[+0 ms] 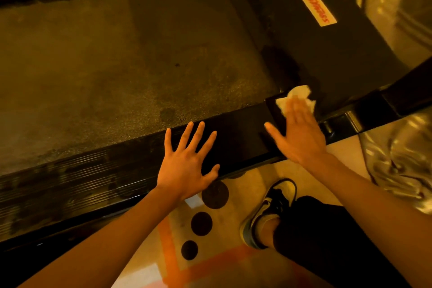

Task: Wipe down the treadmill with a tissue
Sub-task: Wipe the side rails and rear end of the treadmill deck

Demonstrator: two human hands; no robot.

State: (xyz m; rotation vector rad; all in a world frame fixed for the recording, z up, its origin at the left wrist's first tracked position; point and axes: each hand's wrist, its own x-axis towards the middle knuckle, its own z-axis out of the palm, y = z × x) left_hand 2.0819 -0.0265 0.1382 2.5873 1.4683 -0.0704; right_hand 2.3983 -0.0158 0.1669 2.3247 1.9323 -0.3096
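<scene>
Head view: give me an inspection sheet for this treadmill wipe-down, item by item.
Surface: treadmill belt looks dusty and blotched; black side rail is glossy near the hands.
Job's things: white tissue, crumpled, where the rail meets the motor cover.
Clutter: nothing seen.
Hands: left hand flat on the rail, fingers spread; right hand presses the tissue with straight fingers.
Cables: nothing seen.
Surroundings: floor with dark round marks; a shoe; shiny plastic sheeting at right; red-lettered label on the cover.
</scene>
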